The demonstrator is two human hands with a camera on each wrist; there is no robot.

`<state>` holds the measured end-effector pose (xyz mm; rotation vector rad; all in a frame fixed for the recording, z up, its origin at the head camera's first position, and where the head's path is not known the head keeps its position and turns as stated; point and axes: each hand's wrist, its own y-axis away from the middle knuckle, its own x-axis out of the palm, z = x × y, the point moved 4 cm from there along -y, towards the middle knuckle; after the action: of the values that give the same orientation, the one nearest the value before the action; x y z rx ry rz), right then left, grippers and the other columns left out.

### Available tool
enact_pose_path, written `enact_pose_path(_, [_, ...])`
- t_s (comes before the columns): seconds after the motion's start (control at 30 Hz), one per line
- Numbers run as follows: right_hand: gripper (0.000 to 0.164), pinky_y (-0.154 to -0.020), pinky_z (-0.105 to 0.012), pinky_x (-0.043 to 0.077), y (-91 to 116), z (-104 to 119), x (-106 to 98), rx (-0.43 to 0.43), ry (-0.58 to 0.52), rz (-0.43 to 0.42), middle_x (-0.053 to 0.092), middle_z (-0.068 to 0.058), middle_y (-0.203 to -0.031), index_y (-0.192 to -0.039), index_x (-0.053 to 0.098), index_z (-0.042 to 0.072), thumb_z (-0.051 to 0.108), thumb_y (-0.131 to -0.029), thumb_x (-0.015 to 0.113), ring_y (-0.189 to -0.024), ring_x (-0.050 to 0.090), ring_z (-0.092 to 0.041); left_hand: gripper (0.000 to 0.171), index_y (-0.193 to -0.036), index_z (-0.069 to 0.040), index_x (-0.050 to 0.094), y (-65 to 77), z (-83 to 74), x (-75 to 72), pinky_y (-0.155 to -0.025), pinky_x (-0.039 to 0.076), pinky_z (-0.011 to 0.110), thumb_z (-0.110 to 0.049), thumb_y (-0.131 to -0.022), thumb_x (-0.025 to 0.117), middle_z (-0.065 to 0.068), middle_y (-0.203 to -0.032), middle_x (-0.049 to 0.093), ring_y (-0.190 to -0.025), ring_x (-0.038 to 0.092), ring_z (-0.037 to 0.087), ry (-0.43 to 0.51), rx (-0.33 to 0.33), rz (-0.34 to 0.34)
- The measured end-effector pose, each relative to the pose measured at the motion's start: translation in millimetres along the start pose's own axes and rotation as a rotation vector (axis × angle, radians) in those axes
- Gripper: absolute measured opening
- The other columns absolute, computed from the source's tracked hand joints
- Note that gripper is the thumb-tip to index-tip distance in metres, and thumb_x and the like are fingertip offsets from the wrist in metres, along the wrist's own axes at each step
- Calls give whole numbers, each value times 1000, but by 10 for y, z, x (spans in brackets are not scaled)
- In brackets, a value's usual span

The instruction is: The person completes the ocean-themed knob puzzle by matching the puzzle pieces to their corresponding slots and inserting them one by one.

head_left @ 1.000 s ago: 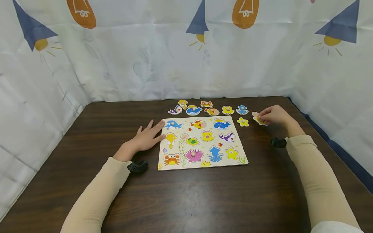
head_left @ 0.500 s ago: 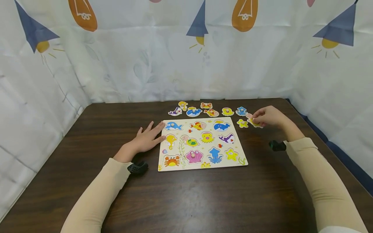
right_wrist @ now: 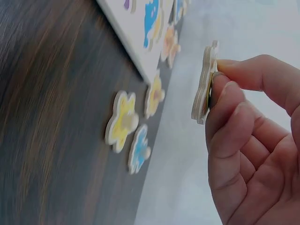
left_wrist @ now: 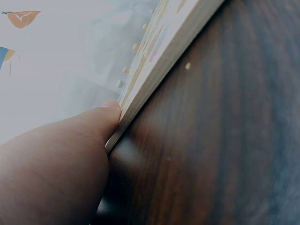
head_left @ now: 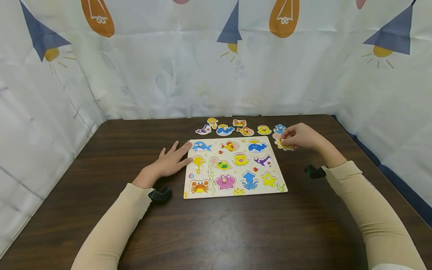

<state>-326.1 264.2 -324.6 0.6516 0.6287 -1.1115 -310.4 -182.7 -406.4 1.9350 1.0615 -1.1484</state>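
In the head view I see the right hand pinching a small puzzle piece, pink at one end, its fingers drawn together around it at the right of the board. A squid piece sits just beyond those fingers, partly covered; an octopus piece lies to their left on the desk, and more loose pieces run on farther left. The left hand lies with fingers spread and straight, touching the board's left edge without gripping it. In the left wrist view I get the thumb against the board's edge, with small knobs standing up beyond it; the other left fingers are hidden here. In the right wrist view the puzzle piece shows edge-on, squeezed between thumb and fingertips, and a starfish piece lies on the desk to the left of the fingers, just beside the squid piece.
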Motion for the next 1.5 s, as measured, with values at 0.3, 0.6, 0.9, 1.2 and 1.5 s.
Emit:
enact_pose_path(0.3, [23,-64,-42,59,-59,117,155,-8,-11,44,69,-7,-74,-111,68,-7,13,-98,68,-66,66,-31,75,-167,-16,13,14,-10,7,-113,-8,73,-51,-108,43,6,-172,8,-155,-3,41,4,-3,-2])
enact_pose_path(0.6, [20,-69,-43,60,-144,241,307,-25,-7,72,69,-8,-74,-107,69,-6,11,-97,69,-65,65,-22,75,-167,-15,13,14,-9,-4,-113,-7,73,-51,-108,43,8,-172,9,-155,-3,41,5,-3,1])
enact_pose_path(0.9, [17,-70,-40,59,-181,371,473,-57,-9,120,69,-8,-72,-105,70,-3,11,-95,70,-65,64,-25,74,-167,-14,14,12,-21,-9,-114,-7,72,-50,-109,43,8,-172,9,-155,-4,41,9,5,3])
enact_pose_path(1.2, [14,-65,-32,57,-269,530,622,-105,-56,170,69,-6,-70,-102,71,-3,9,-94,70,-62,62,-20,75,-167,-15,14,19,0,3,-113,-7,73,-51,-108,43,8,-171,9,-155,-4,41,7,-1,3])
enact_pose_path(1.5, [16,-70,-39,58,-334,693,752,-122,-97,221,71,-6,-73,-104,71,-2,12,-95,72,-65,64,-22,75,-167,-16,13,16,-3,-6,-114,-8,72,-51,-108,43,7,-172,8,-155,-5,41,1,0,0])
